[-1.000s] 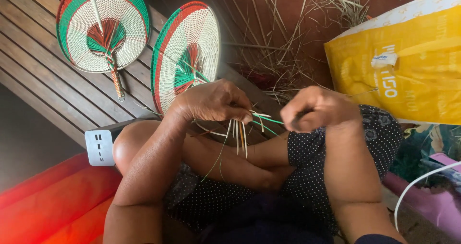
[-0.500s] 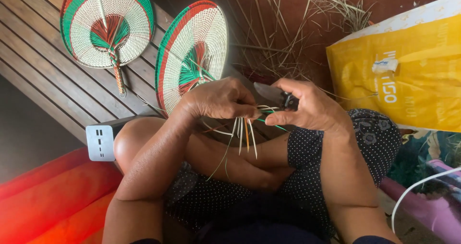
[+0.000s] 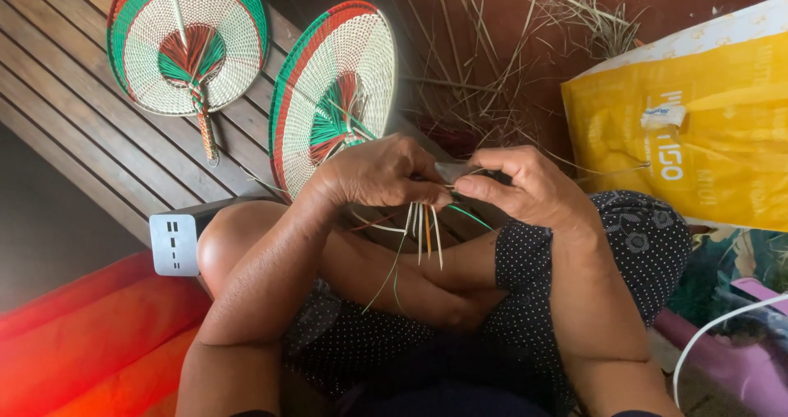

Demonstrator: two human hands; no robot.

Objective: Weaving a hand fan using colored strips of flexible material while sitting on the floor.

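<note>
Pale and green straw strands (image 3: 420, 230) hang from our left hand (image 3: 379, 173), which is closed around their upper ends above our knees. Our right hand (image 3: 519, 189), at three o'clock from the left and touching it, is curled shut on a small knife (image 3: 454, 171) whose blade lies against the strands. We judge the blade could slip and nick the left fingertips, or the loose strands could slide free. A woven fan (image 3: 332, 89) stands at eleven o'clock.
</note>
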